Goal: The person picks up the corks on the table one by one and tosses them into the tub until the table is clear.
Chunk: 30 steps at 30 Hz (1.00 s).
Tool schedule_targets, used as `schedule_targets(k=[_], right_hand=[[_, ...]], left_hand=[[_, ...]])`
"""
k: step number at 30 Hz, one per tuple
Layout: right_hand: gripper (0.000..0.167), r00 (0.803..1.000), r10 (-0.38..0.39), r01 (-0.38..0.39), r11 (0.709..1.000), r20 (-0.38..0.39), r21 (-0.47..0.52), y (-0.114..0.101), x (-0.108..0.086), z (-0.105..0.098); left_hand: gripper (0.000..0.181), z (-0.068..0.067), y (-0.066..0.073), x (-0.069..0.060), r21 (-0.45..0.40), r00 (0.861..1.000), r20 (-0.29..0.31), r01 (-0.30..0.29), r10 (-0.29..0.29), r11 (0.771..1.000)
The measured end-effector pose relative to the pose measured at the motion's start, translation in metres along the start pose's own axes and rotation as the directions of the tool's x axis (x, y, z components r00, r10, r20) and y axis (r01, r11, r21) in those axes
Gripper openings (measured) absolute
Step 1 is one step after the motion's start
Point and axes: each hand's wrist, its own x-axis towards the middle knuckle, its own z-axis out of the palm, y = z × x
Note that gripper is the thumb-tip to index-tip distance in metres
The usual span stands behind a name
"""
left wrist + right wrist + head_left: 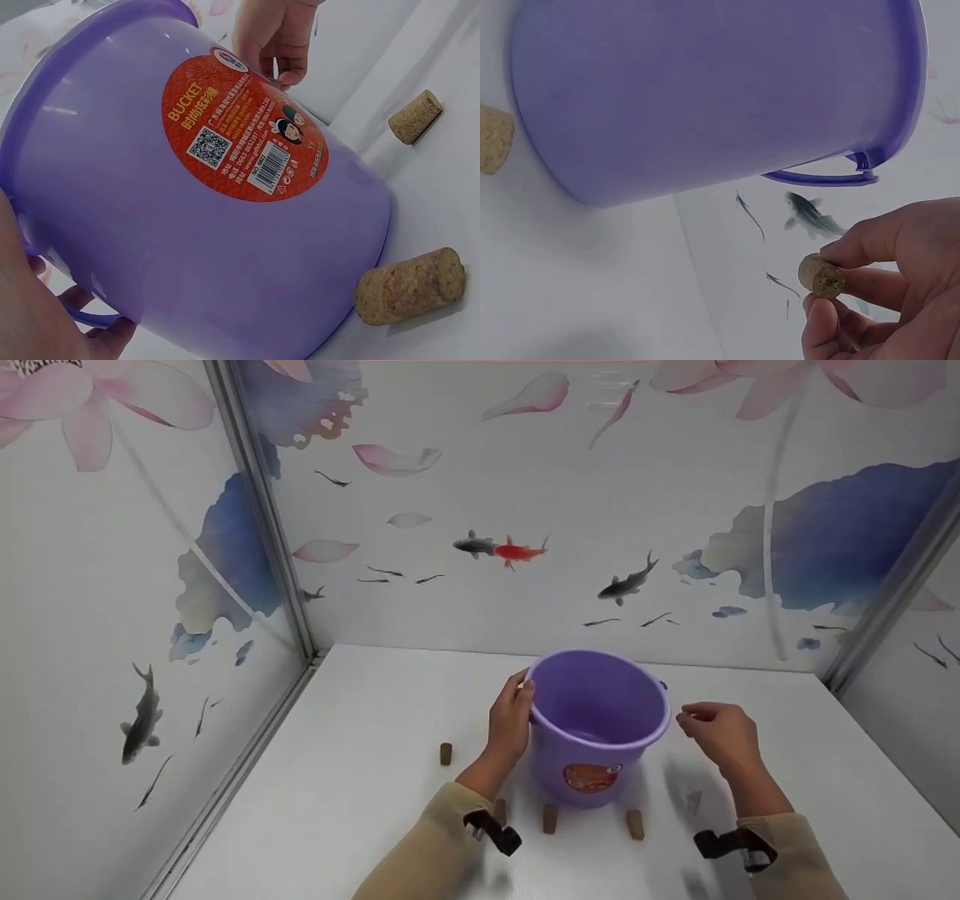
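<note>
A purple bucket (pixel 589 765) with a red-orange label (pixel 244 127) stands upright on the white table. My left hand (pixel 511 720) grips its left side at the rim, the thumb over the edge, and in the left wrist view some fingers lie by the bucket's handle (pixel 94 319). To the right of the bucket, apart from it and near rim height, my right hand (pixel 724 733) pinches a cork (pixel 821 276) between thumb and fingers. The bucket's inside, as far as the head view shows it, holds nothing visible.
Several corks lie or stand on the table (pixel 360 840): one cork (pixel 446 754) left of the bucket, others like this cork (pixel 635 824) in front of it. White panels (pixel 480 607) printed with fish and petals enclose the back and both sides.
</note>
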Motion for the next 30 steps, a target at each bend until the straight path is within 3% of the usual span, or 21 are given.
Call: schedule_targets(k=[20, 30], right_hand=[[0.055, 0.998, 0.06, -0.059, 0.996, -0.019, 0.06, -0.019, 0.008, -0.022], [0.058, 0.998, 0.068, -0.067, 0.995, -0.011, 0.069, -0.029, 0.012, -0.031]], left_hand=[[0.044, -0.003, -0.002, 0.001, 0.012, 1.0, 0.001, 0.013, -0.013, 1.0], [0.043, 0.0, -0.002, 0.0, -0.002, 1.0, 0.0, -0.011, 0.011, 1.0]])
